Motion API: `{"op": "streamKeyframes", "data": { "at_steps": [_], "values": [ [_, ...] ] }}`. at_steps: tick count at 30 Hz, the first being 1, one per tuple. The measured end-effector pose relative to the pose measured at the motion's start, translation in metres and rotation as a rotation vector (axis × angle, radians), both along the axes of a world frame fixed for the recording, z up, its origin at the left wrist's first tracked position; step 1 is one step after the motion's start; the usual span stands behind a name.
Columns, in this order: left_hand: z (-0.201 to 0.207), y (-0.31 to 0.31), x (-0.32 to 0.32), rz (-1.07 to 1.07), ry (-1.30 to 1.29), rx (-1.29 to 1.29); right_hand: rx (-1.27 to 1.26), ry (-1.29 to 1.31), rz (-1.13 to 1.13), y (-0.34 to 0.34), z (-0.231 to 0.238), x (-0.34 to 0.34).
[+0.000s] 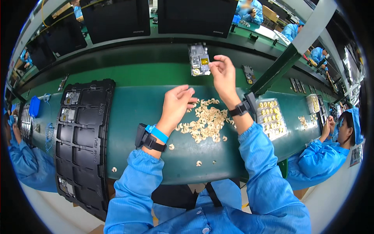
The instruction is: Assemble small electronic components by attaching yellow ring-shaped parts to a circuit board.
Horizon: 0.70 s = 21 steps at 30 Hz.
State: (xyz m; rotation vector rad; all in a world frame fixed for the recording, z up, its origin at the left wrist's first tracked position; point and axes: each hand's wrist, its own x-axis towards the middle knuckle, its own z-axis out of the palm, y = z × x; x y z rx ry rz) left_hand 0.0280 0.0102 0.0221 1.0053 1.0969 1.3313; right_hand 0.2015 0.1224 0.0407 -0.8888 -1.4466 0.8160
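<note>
My right hand (223, 72) pinches the right edge of a phone mid-frame (199, 59), grey and silver with a yellow patch and a round yellowish piece near its lower end. The mid-frame is upright in view, over the far edge of the green belt. My left hand (178, 104) is lower and to the left, fingers loosely bent and apart, nothing visible in them. Beside and below it lies a loose pile of small beige C-shaped pieces (210, 121) on the green work mat (156, 97). A few single pieces lie nearer to me.
A black compartment tray (83, 134) with several mid-frames stands at left. A clear tray of round yellow pieces (269, 117) lies to the right, below a green post (274, 70). Another mid-frame (248, 74) lies on the belt. Co-workers sit on both sides; dark monitors (193, 17) stand behind.
</note>
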Motion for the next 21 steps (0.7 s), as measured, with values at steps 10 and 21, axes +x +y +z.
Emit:
{"op": "streamKeyframes", "data": {
  "at_steps": [10, 21],
  "values": [
    [0.032, -0.001, 0.000, 0.020, -0.043, 0.313, 0.133, 0.190, 0.165, -0.054, 0.034, -0.013],
    [0.026, 0.000, 0.003, 0.049, -0.076, 0.245, -0.059, 0.199, 0.117, -0.046, 0.029, -0.011]
  ]
}}
